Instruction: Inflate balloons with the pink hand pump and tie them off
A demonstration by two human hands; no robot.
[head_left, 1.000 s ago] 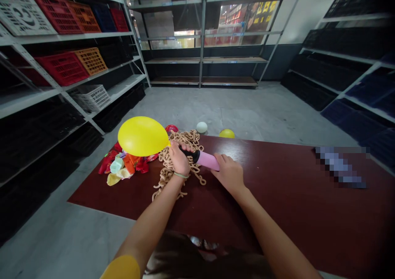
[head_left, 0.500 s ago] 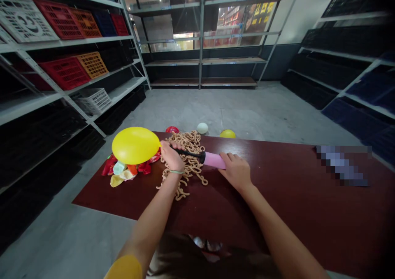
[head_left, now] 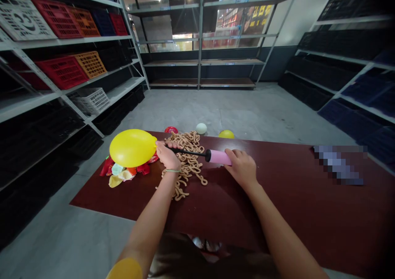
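Note:
A yellow balloon point(head_left: 133, 148), swollen with air, sits at the left end of a hand pump point(head_left: 219, 157) with a pink barrel and black rod. My left hand point(head_left: 168, 155) is closed around the pump's black end, right where the balloon's neck meets it; the nozzle itself is hidden. My right hand point(head_left: 243, 168) grips the pink barrel at its right end. A length of black rod shows between the two hands. Beneath the pump lies a heap of tan curled, rope-like pieces point(head_left: 185, 180). Limp balloons point(head_left: 125, 174) in several colours lie below the yellow one.
The dark red table point(head_left: 293, 205) carries a pixelated flat item point(head_left: 339, 163) at the right. Beyond its far edge are a pale balloon point(head_left: 201, 128), a yellow balloon point(head_left: 226, 134) and a red one point(head_left: 171, 129). Shelves with crates point(head_left: 64, 72) stand at the left.
My right hand has drawn the pink barrel to the right, so more black rod shows. My left hand and the balloon have shifted slightly left.

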